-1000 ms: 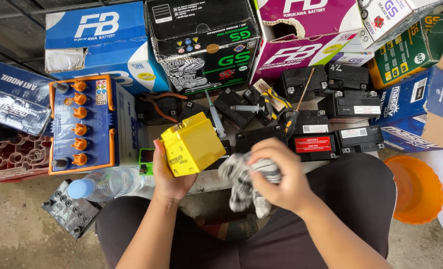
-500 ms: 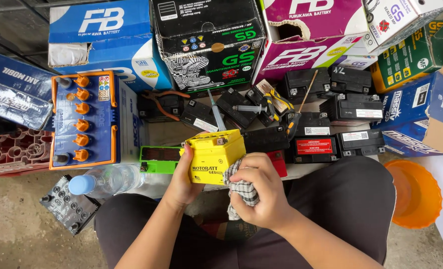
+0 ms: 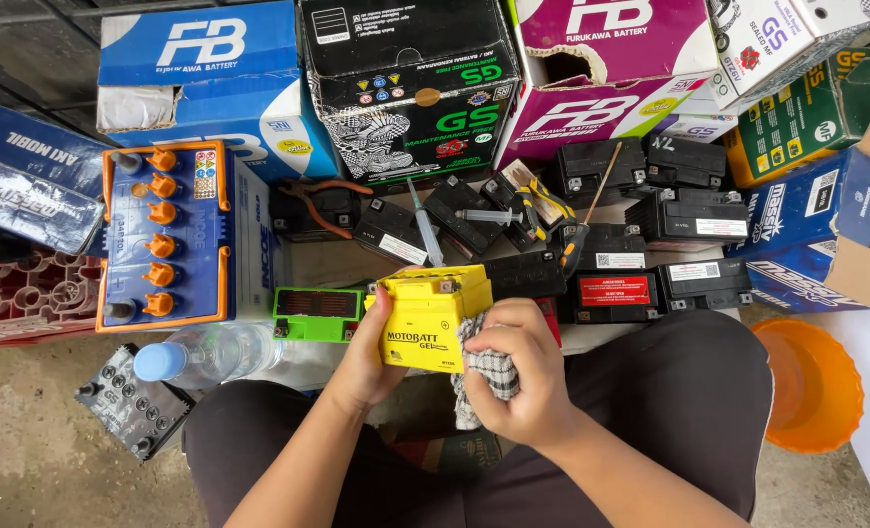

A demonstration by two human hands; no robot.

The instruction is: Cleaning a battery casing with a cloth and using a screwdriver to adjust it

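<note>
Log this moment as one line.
left hand: holds yellow battery | right hand: presses checked cloth on battery side

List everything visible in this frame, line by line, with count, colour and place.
small battery: one, yellow, held at centre
cloth: one, checked grey-white, against the battery's right side
large battery: one, blue with orange caps, left
green battery: one, beside the yellow one
black batteries: several, behind
cartons: several, along the top
water bottle: one, clear, lower left
bucket: one, orange, right
left hand: grips the battery
right hand: clutches the cloth
</note>
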